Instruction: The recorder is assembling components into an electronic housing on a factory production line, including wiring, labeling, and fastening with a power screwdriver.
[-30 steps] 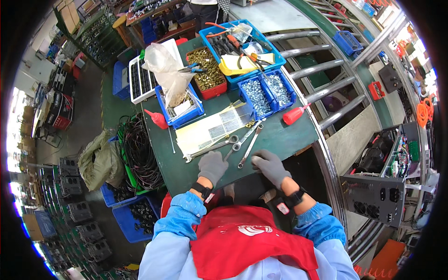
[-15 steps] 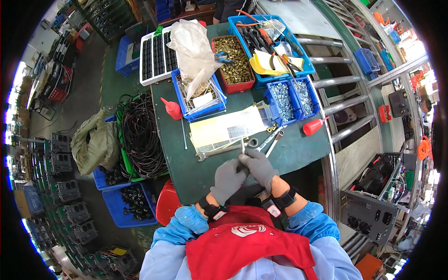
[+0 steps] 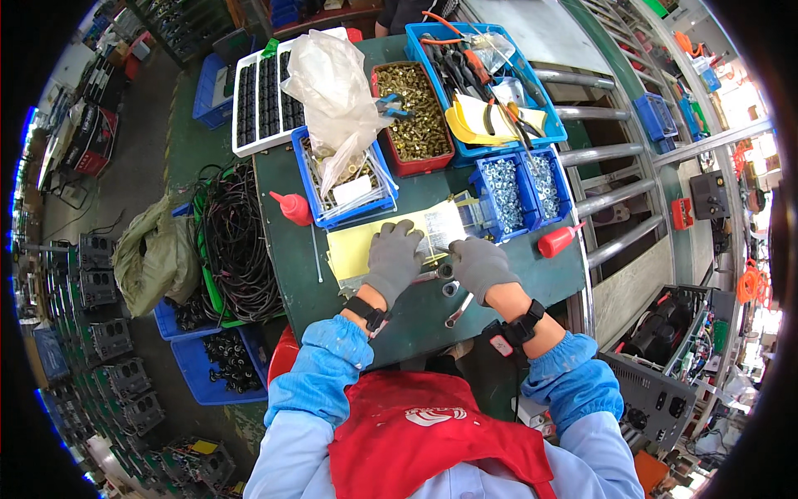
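Observation:
My left hand [image 3: 394,259], in a grey glove, lies over a yellow paper sheet [image 3: 352,248] on the green table [image 3: 309,309], its fingers stretched out. My right hand [image 3: 482,268], gloved alike, is at the right end of the papers with its fingers bent together; what they hold, if anything, is hidden. Just below the papers, a steel wrench [image 3: 429,275] runs partly under my left hand. A second wrench [image 3: 459,311] sticks out beside my right hand, and a socket-like metal ring [image 3: 450,289] shows near it.
Farther back stand blue bins of silver nuts [image 3: 502,193], a red bin of brass fittings [image 3: 412,108], a blue tool tray [image 3: 550,133] and a blue box under a plastic bag [image 3: 332,91]. Red squeeze bottles [image 3: 293,208] flank the papers. A roller conveyor [image 3: 611,204] runs along the right.
My hands, together over a small metal piece before, have moved apart. The left went up and left onto the paper; the right moved slightly right and up to the paper's right end.

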A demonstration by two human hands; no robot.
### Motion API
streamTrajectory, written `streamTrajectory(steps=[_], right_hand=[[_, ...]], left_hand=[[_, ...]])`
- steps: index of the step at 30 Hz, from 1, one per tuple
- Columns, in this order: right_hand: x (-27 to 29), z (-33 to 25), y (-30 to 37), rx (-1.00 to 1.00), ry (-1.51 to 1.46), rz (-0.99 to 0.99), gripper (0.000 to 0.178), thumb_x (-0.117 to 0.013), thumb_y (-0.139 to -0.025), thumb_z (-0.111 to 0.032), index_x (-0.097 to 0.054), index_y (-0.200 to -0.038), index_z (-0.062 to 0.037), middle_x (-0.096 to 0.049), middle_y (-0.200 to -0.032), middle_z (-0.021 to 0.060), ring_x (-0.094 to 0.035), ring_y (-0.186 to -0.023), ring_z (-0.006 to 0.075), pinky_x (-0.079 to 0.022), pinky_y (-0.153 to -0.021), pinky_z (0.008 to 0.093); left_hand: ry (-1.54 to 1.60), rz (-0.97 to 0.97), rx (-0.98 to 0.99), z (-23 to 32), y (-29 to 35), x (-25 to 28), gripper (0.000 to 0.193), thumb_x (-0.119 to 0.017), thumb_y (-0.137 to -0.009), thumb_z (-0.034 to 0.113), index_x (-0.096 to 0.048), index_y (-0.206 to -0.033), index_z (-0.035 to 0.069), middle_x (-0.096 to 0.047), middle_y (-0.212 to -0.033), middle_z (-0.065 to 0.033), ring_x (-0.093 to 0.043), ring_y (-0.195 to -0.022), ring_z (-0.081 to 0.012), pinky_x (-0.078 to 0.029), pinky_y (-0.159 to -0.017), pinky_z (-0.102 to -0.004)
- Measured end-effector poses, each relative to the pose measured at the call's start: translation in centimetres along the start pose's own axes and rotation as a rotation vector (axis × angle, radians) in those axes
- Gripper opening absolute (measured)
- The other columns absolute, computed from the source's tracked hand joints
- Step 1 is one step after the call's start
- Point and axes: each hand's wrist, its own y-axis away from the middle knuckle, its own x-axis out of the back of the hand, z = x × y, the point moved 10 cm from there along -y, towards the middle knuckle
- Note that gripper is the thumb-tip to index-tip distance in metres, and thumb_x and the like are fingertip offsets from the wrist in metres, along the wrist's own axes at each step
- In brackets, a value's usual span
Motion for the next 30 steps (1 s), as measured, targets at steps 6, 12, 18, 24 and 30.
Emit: streamTrajectory(steps=[6, 12, 18, 24, 30], right_hand=[[-1.1, 1.6, -1.7, 0.001, -0.155, -0.071, 0.027, -0.05, -0.09, -0.027, -0.07, -0.103, -0.0134, -0.069, -0.101, 0.0136, -0.064, -0.1, 0.0335, -0.05, -0.087, 0.0432], [-1.9, 1.0, -1.7, 0.096, -0.207, 0.055, 0.026, -0.055, -0.088, -0.025, -0.065, -0.109, -0.0123, -0.065, -0.108, 0.0119, -0.063, -0.1, 0.0337, -0.051, -0.084, 0.044], [-1.0, -0.8, -0.3, 0.162, -0.088, 0.147, 0.022, -0.056, -0.087, -0.022, -0.06, -0.103, -0.0081, -0.061, -0.102, 0.0137, -0.063, -0.092, 0.0337, -0.05, -0.076, 0.0453], [-1.4, -1.4, -0.7, 0.114, -0.342, 0.232, 0.025, -0.062, -0.084, -0.025, -0.062, -0.104, -0.0091, -0.058, -0.109, 0.0145, -0.063, -0.094, 0.0361, -0.051, -0.081, 0.0441], [-2.9, -1.9, -1.8, 0.063, -0.326, 0.254, 0.021, -0.061, -0.085, -0.027, -0.066, -0.093, -0.0083, -0.058, -0.106, 0.0131, -0.063, -0.092, 0.034, -0.051, -0.08, 0.0435]], left_hand=[[0.097, 0.023, 0.016, -0.6, 0.1, 0.2, 0.041, -0.071, -0.073, 0.025, -0.066, -0.112, 0.015, -0.057, -0.125, -0.0065, -0.049, -0.116, -0.0308, -0.043, -0.095, -0.0439], [0.07, 0.083, 0.019, -0.2, 0.0, 0.8, 0.038, -0.073, -0.071, 0.025, -0.068, -0.107, 0.017, -0.058, -0.122, -0.0048, -0.047, -0.118, -0.0306, -0.04, -0.095, -0.0466], [0.07, 0.03, 0.021, -0.6, -0.4, 0.9, 0.027, -0.076, -0.067, 0.028, -0.069, -0.091, 0.015, -0.058, -0.12, -0.0041, -0.046, -0.119, -0.0297, -0.04, -0.094, -0.0468], [0.096, 0.018, -0.009, -1.2, -0.6, 1.1, 0.03, -0.077, -0.066, 0.031, -0.07, -0.09, 0.014, -0.058, -0.122, -0.0044, -0.048, -0.116, -0.0307, -0.042, -0.093, -0.0452], [0.218, -0.052, -0.111, -2.0, -0.7, 1.0, 0.037, -0.073, -0.067, 0.029, -0.07, -0.101, 0.015, -0.058, -0.123, -0.0051, -0.047, -0.118, -0.0313, -0.042, -0.098, -0.043]])
